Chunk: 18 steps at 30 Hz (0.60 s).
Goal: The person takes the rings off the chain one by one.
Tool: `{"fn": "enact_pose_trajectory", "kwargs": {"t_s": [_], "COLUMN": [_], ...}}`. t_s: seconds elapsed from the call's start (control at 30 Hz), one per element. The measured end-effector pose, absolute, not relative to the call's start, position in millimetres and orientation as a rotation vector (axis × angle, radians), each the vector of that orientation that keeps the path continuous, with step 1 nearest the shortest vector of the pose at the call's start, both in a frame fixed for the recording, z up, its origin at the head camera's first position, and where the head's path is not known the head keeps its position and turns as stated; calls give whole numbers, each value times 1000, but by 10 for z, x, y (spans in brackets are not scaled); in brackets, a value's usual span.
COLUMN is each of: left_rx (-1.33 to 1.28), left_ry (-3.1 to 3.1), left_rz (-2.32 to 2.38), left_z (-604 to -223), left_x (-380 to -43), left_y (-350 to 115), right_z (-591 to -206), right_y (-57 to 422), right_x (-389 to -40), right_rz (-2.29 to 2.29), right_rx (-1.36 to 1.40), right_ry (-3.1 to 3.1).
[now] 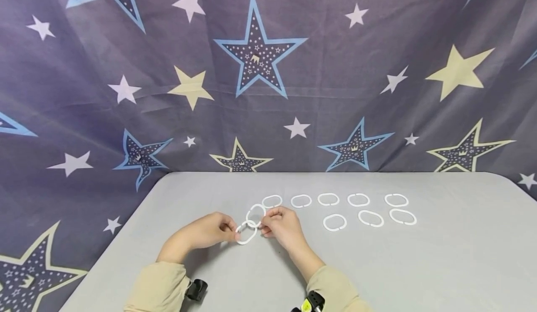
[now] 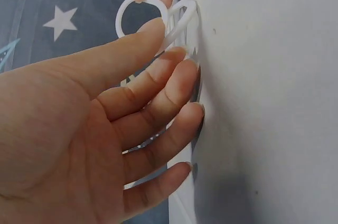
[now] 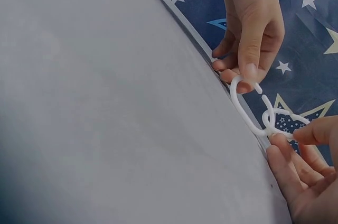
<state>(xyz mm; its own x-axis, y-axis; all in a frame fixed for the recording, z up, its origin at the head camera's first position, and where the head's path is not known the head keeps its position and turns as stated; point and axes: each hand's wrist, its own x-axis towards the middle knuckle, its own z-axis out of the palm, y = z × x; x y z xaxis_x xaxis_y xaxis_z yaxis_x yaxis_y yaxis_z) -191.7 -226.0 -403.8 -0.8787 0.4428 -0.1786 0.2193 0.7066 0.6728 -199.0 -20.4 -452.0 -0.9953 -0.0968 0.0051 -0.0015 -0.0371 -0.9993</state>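
Note:
Two white plastic oval link rings are hooked through each other above the table. My left hand (image 1: 209, 230) pinches the nearer link ring (image 1: 253, 236) between thumb and forefinger, its other fingers loosely bent. The farther link ring (image 1: 257, 204) is pinched by my right hand (image 1: 285, 228) at its right side. In the right wrist view a small gap shows in the ring (image 3: 240, 110) that the left hand (image 3: 256, 34) holds, close to its thumb. The right hand's fingertips (image 3: 277, 139) are right at the crossing of the two rings.
More white link rings lie on the grey table (image 1: 419, 265) in two rough rows: a back row including one ring (image 1: 328, 193) straight behind, and a shorter front row at right with another ring (image 1: 324, 222). A star-patterned cloth (image 1: 327, 102) hangs behind the table.

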Motion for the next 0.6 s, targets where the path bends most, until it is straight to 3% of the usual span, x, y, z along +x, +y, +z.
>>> {"fn": "enact_pose_trajectory", "kwargs": {"t_s": [0.6], "left_rx": [530], "left_ry": [2635], "left_rz": [1017], "left_z": [-3987], "left_x": [-1935], "left_y": [-2255], "right_z": [-4510], "right_y": [-199], "right_x": [-1985], "right_rz": [-2212], "right_rx": [-94], "right_ry": [2118]}}
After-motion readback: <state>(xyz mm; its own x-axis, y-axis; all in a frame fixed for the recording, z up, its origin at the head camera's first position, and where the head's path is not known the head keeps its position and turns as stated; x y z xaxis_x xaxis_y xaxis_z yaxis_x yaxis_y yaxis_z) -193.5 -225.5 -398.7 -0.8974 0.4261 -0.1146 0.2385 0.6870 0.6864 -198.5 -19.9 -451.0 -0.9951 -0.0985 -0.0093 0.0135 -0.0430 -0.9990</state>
